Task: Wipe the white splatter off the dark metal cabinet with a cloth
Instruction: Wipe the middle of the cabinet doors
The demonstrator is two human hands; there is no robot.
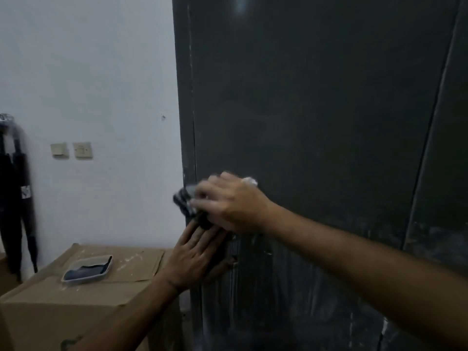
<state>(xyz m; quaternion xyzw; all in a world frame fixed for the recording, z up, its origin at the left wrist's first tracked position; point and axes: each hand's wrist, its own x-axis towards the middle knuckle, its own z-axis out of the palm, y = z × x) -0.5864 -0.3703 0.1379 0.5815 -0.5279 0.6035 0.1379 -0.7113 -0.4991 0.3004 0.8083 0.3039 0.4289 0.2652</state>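
While left hand [195, 259] lies flat on cabinet [316, 110], right grip [228, 201] clutches cloth [183, 201]

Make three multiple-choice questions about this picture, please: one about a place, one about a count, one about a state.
1. Where does the plastic tray stand?
A. on the cardboard box
B. on the floor
C. inside the cabinet

2. How many wall plates are on the white wall?
A. one
B. two
C. four

3. How does the left hand lie?
A. curled round a bottle
B. flat against the cabinet
C. hanging idle

Answers:
1 A, the tray rests on top of the cardboard box.
2 B, two wall plates sit side by side.
3 B, its straight fingers press the cabinet while the right hand works the cloth.
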